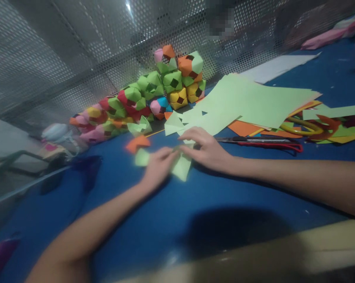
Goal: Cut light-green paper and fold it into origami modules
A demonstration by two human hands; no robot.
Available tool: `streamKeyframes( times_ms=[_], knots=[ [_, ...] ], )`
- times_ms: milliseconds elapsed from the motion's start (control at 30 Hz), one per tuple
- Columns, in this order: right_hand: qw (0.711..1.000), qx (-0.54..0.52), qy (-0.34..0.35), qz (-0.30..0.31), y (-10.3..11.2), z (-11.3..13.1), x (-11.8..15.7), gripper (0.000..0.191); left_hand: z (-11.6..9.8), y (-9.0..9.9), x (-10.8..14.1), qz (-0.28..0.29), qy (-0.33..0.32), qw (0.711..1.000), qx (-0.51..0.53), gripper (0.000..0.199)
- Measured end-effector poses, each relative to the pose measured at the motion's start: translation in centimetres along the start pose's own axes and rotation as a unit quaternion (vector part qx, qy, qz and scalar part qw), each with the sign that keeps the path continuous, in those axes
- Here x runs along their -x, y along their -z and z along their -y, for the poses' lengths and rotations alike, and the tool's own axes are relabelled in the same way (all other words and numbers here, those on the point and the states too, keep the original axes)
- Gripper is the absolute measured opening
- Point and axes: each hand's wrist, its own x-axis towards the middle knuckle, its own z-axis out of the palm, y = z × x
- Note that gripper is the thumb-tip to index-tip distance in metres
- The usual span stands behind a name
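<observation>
Both hands meet near the middle of the blue table over a pale green folded paper [182, 168]. My left hand [159, 167] pinches its left side, fingers closed. From the right, my right hand [205, 151] grips the same paper between thumb and fingers, its fingertips close to the left ones. The paper's lower point hangs out below the hands. Beside my left hand lie another light green piece [142, 157] and an orange folded piece [138, 144], both blurred. Just behind my right hand are light green scraps [173, 124].
Folded paper balls [149, 84] are piled along the perforated metal screen [106, 39]. Light green sheets [248, 98] lie behind my right hand, near a cutter [262, 139], yellow-handled scissors [301, 126] and coloured scraps. The blue table [130, 232] has a pale front edge.
</observation>
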Motion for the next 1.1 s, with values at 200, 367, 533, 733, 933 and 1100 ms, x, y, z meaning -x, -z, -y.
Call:
streamKeyframes(
  times_ms=[200,367,533,733,933,1100],
  knots=[
    [0.987,0.101,0.127,0.006,-0.31,-0.19,0.27,0.015,0.15,-0.09,0.09,0.024,-0.057,0.998,-0.032,0.023],
    [0.983,0.114,0.141,0.034,-0.15,-0.26,0.21,0.014,0.27,-0.15,0.06,0.054,-0.064,0.996,-0.039,0.026],
    [0.990,0.108,0.087,0.020,-0.07,-0.23,0.11,0.013,-0.21,0.26,0.31,0.071,0.016,0.997,-0.017,0.024],
    [0.994,0.092,0.064,0.008,0.00,-0.23,0.00,0.013,-0.02,0.45,0.58,0.043,0.017,0.998,-0.045,0.022],
    [0.995,0.079,0.055,-0.001,0.13,-0.12,-0.03,0.014,0.22,0.35,0.74,0.033,-0.015,0.997,-0.072,0.021],
    [0.997,0.070,0.040,0.005,0.23,0.08,-0.13,0.014,0.30,0.51,0.76,0.013,-0.018,0.995,-0.099,0.017]
  ],
)
